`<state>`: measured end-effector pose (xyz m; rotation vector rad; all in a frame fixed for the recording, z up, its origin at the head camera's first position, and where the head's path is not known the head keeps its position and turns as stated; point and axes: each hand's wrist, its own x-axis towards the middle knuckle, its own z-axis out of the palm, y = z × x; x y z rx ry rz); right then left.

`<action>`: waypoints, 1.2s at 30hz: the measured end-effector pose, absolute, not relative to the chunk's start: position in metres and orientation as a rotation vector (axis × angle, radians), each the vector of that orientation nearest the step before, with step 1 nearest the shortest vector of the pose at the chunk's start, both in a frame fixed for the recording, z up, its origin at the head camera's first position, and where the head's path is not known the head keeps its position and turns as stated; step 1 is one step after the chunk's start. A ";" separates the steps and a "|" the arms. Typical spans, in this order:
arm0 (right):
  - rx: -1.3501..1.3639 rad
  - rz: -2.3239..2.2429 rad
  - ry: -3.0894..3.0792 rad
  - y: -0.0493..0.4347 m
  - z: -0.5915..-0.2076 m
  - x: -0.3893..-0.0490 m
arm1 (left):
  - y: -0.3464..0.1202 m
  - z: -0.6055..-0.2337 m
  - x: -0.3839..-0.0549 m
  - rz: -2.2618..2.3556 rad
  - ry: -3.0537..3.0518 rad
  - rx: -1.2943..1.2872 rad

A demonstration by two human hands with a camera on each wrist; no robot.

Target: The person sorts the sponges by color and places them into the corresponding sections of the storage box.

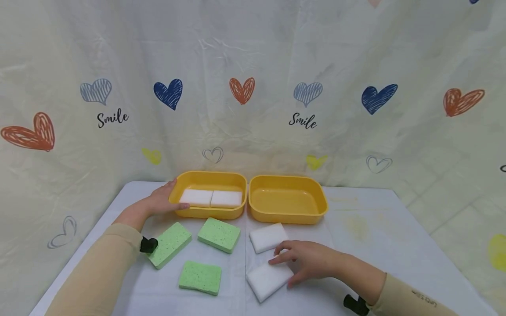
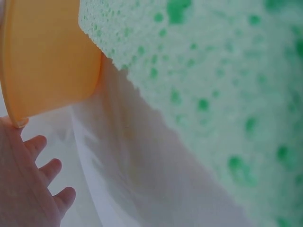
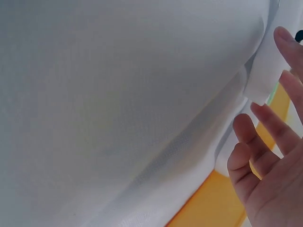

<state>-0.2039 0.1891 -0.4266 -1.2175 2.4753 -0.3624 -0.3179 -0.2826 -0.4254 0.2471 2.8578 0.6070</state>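
My left hand (image 1: 163, 199) holds the left end of a yellow container (image 1: 213, 214), its thumb over the front rim. In the left wrist view the other fingers (image 2: 50, 169) spread beyond the rim. Inside that container lie two white sponges side by side, one of them the right white sponge (image 1: 226, 199). My right hand (image 1: 312, 261) hovers with spread, slightly bent fingers over the right side of a near white sponge (image 1: 266, 281); whether the fingertips touch it I cannot tell. Just beyond lies another white sponge (image 1: 266, 238). A second yellow container (image 1: 287, 216) stands to the right, empty.
Green sponges lie front left on the white table: one near the left wrist (image 1: 170, 245), a back green sponge (image 1: 219, 235) and a front green sponge (image 1: 200, 278). Behind the white-covered table (image 1: 367, 245) hangs a curtain (image 1: 272, 140) printed with hearts.
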 end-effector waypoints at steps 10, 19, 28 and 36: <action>-1.236 -0.372 2.475 0.190 -0.429 -0.207 | -0.282 -0.425 -0.318 0.604 2.845 0.230; -1.191 -0.429 2.530 0.195 -0.419 -0.208 | -0.283 -0.427 -0.320 0.613 2.849 0.246; -1.119 -0.522 2.590 0.197 -0.405 -0.215 | -0.285 -0.429 -0.320 0.613 2.842 0.235; -1.101 -0.580 2.646 0.195 -0.397 -0.231 | -0.285 -0.431 -0.320 0.623 2.836 0.227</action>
